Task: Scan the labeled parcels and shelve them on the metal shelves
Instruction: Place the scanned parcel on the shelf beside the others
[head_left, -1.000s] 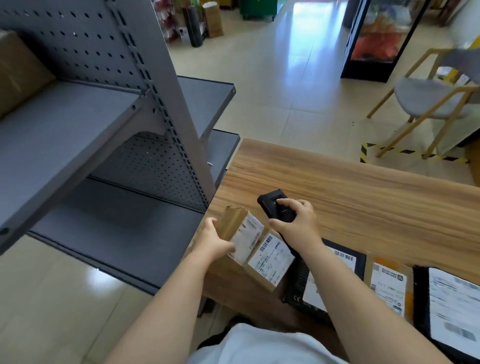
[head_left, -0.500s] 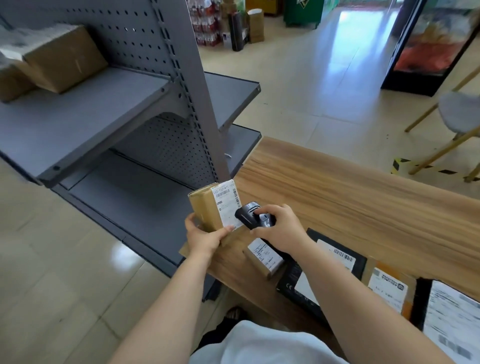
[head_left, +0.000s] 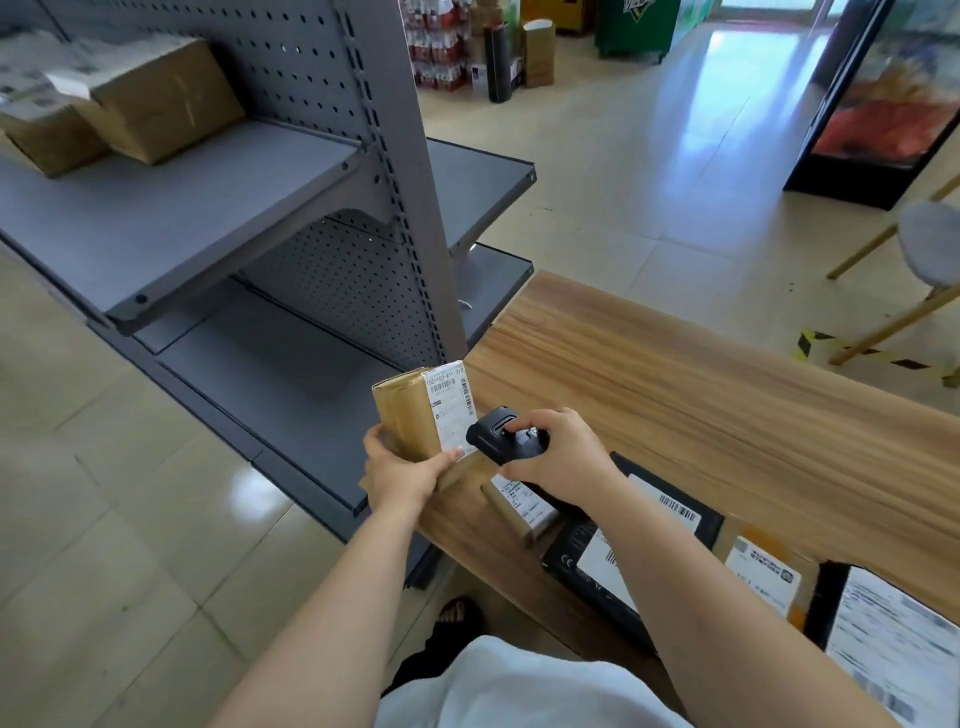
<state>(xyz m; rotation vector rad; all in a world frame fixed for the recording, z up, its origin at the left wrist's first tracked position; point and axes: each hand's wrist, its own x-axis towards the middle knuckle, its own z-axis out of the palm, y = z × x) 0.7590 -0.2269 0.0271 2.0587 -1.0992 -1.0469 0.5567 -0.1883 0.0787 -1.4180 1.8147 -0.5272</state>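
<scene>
The small brown parcel (head_left: 422, 415) stands upright above the table's (head_left: 727, 415) left edge, label facing right. The left hand (head_left: 402, 475) grips it from 6 o'clock. At its 3 o'clock, the right hand (head_left: 563, 457) clasps a black scanner (head_left: 493, 435), nose just beside the label.

bright daylight glares off the floor tiles (head_left: 727, 104); wide-angle edges bend, corners blur slightly.

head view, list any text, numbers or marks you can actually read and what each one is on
"152-152-A11-310" (last digits uncertain): white label on the upright brown cardboard parcel.
"CE" mark: flat black box on the wooden table.
Labels on the other table parcels, the shelf boxes and the green cabinet logo: too blurred to read.
</scene>
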